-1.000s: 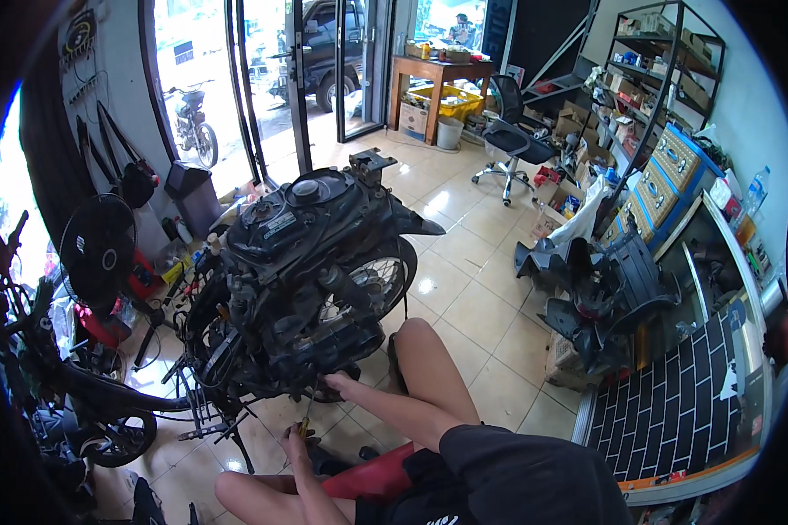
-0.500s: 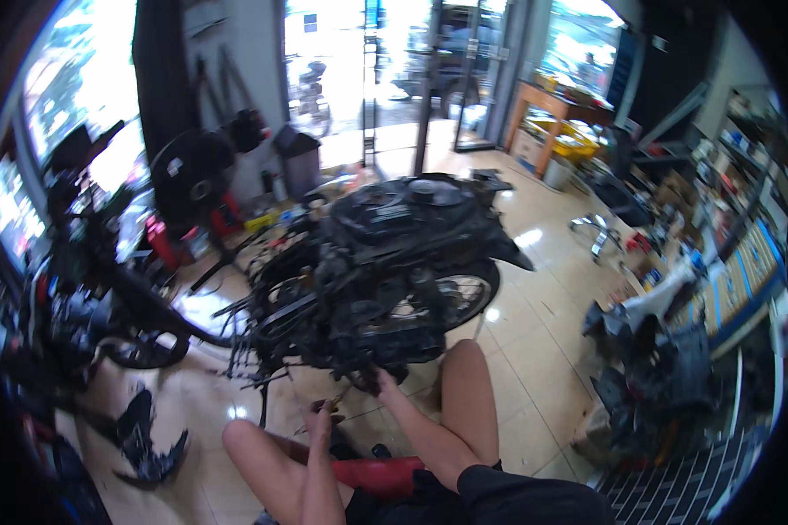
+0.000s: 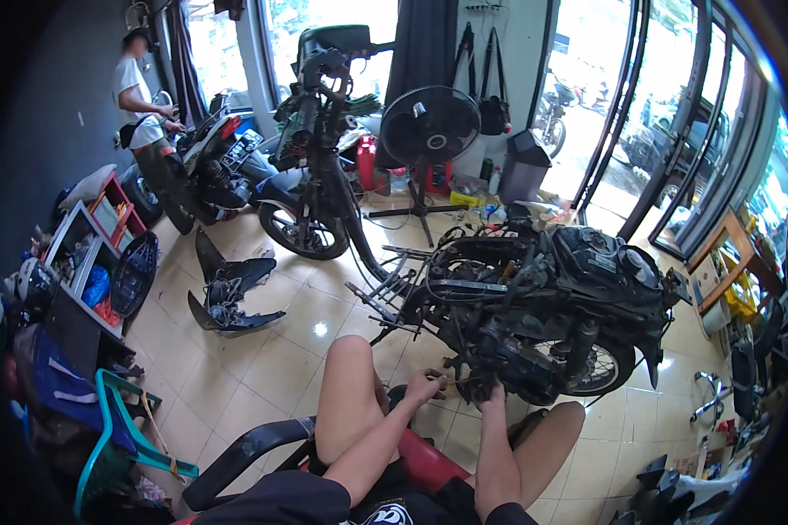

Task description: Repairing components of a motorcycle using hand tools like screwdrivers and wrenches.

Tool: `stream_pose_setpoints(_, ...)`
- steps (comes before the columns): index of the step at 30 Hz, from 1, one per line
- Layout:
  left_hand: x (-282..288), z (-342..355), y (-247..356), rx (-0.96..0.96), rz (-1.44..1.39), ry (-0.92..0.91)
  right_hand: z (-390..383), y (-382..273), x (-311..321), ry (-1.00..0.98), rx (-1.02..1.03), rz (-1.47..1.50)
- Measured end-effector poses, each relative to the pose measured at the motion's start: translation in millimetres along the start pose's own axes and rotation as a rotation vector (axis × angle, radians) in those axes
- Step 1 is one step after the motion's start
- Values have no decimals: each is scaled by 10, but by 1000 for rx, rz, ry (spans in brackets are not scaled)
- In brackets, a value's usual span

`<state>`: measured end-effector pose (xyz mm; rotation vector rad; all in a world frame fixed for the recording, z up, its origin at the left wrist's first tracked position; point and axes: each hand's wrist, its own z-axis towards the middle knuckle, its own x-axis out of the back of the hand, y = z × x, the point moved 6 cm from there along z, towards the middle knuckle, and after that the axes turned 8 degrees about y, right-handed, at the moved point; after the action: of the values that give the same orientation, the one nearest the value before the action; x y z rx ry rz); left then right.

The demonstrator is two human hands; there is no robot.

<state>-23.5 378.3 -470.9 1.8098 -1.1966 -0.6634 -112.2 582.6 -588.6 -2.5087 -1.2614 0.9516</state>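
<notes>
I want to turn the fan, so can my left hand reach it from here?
Probably not: the fan stands well away, beyond the nearest motorcycle, and your left hand seems to hold a yellow tool.

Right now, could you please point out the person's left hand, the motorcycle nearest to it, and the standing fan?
left hand (image 3: 424, 386): head view, back of the hand
motorcycle (image 3: 536, 315): head view, its dark mid-body
standing fan (image 3: 436, 140): head view, the round hub
</notes>
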Motion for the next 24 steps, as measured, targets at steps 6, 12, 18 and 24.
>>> stream_pose_setpoints(6, -94, 28, 16, 37, -27, -44, 59, -68, 106, 33, 63, -2)
stream_pose_setpoints(12, 1, 41, -40, 80, -27, -8, -220, -71, -70, 144, -5, 25)
stream_pose_setpoints(18, -189, 22, -23, 58, 15, -68, 153, -174, 158, 101, 39, 66)
stream_pose_setpoints(24, -73, 44, -34, 119, -55, -68, 10, -88, 0, 68, 71, -42)
